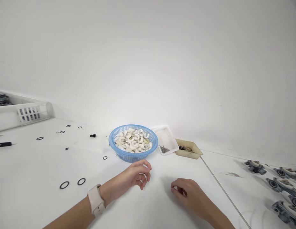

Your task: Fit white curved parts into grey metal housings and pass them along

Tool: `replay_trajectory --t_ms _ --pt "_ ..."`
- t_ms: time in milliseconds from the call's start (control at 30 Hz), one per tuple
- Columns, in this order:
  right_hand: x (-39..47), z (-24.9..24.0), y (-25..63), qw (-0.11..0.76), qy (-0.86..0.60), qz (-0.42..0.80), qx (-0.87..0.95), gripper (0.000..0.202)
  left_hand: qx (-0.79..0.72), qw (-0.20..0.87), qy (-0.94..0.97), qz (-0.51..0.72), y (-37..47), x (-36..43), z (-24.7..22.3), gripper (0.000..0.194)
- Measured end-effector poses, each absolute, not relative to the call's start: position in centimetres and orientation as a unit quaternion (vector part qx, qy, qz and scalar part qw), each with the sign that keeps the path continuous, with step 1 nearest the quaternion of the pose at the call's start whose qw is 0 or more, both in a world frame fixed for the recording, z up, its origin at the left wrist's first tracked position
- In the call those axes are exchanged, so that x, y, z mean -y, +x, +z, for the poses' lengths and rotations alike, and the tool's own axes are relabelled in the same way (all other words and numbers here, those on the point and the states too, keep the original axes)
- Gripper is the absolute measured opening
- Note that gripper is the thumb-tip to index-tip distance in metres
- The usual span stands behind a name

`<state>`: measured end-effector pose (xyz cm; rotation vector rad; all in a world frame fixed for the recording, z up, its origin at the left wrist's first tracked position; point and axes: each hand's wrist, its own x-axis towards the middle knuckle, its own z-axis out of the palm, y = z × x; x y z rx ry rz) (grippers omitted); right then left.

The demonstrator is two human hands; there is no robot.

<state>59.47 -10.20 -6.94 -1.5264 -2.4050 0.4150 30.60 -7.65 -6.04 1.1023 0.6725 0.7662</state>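
My left hand (138,174), with a pale watch band (96,201) on its wrist, hovers just in front of a blue basket (133,156). Its fingers are loosely bent and apart, and nothing is in them. White curved parts (134,140) fill the basket. To the right, my right hand (186,193) is low over the white table, its fingers curled and thumb near the index finger; whether something small is between them cannot be made out. Behind the hands, a white tray (165,138) holds small metal pins (164,149), beside a yellowish tray (194,153).
Black rings (64,185) and small dark pieces (92,136) lie scattered at the left. A knife (3,144) and a white bin (45,109) are at the far left. Several grey assemblies (285,184) stand at the right, past a thin rod (225,192).
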Motion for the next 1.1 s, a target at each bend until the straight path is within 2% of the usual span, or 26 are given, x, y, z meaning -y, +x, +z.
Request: replay_trajectory --t_ms 200,500,700,867,967,1100 --pt "10.0 -7.3 59.6 0.131 -0.522 0.138 0.831 0.026 -0.347 0.715 0.474 0.378 30.6 7.1 -7.0 0.046" --pt "10.3 -7.3 59.7 0.129 -0.523 0.136 0.831 0.026 -0.359 0.711 0.477 0.371 30.6 7.0 -7.5 0.053" --pt "10.0 -7.4 59.7 0.133 -0.529 0.142 0.826 0.027 -0.324 0.716 0.537 0.308 30.3 7.8 -6.6 0.031" --pt "9.4 -8.0 59.9 0.134 -0.526 0.124 0.831 0.029 -0.324 0.672 0.622 0.238 30.2 7.8 -5.4 0.026" --pt "9.1 -8.4 60.3 0.15 -0.516 0.119 0.835 0.03 -0.338 0.634 0.675 0.17 29.7 8.7 -4.0 0.033" --pt "8.8 -9.0 60.9 0.175 -0.518 0.124 0.828 0.032 -0.313 0.603 0.726 0.103 27.0 12.3 -0.8 0.056"
